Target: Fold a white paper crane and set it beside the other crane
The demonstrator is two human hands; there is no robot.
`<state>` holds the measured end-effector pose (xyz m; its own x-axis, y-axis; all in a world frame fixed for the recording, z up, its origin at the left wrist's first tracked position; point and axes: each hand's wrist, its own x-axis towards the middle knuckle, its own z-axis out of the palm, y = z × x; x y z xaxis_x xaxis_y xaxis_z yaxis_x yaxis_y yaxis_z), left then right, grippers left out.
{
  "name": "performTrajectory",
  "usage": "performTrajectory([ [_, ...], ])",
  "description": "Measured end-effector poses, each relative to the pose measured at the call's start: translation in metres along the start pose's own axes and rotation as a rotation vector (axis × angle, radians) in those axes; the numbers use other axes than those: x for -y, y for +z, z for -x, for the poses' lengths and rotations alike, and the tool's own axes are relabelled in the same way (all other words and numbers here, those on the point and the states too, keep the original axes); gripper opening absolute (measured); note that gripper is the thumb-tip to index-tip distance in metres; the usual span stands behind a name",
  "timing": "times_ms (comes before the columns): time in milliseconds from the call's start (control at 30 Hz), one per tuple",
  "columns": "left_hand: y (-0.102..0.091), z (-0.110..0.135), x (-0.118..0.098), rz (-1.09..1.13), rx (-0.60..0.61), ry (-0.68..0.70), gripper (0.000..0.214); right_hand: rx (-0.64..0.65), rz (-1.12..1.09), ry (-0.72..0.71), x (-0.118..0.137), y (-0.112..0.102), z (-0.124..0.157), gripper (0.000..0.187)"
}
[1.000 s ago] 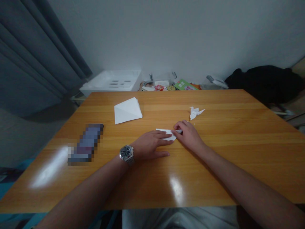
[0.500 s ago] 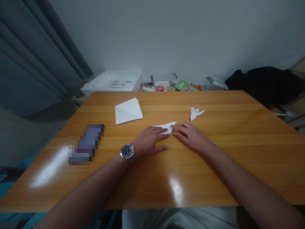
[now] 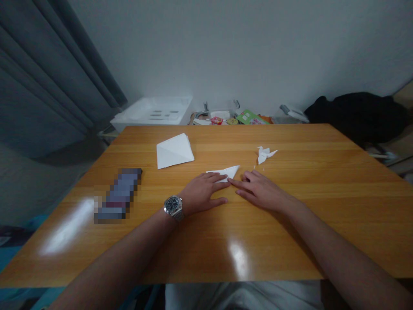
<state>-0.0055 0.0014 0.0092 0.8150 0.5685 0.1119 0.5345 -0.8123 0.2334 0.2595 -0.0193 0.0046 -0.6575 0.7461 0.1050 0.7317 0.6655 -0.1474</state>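
Folded white paper, pointed at one end [image 3: 232,171]: pinned beneath the flat, spread left hand [image 3: 200,193].
Right hand [image 3: 266,189]: half-curled, paper's near edge touched by extended index.

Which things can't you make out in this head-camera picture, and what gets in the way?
All in the head view:
Folded paper: part hidden under the left hand.
Phone: blurred by pixelation.
Watch: too small to read the time.
Curtain: cut off by the top and left edges.
Green booklet: lower part hidden behind the table.
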Motion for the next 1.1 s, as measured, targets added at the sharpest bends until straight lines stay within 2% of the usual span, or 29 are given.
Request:
performTrajectory([
  [267,-0.001,0.000,-0.001,-0.005,-0.003,-0.003,0.056,0.044,0.114,0.050,0.002,-0.002,0.001,0.049],
  [533,0.001,0.000,-0.001,-0.011,0.003,-0.016,0.056,0.047,0.125,0.231,-0.006,-0.001,0.000,0.053],
  [767,0.005,0.000,0.000,-0.014,-0.009,-0.012,0.055,-0.013,0.160,0.301,-0.011,0.002,-0.002,0.053],
  [933,0.005,0.001,0.000,-0.011,-0.018,-0.012,0.055,-0.061,0.180,0.404,-0.018,0.006,-0.002,0.055],
  [1100,0.006,0.001,0.001,-0.008,-0.029,-0.008,0.053,-0.087,0.169,0.429,-0.018,0.007,-0.003,0.056],
])
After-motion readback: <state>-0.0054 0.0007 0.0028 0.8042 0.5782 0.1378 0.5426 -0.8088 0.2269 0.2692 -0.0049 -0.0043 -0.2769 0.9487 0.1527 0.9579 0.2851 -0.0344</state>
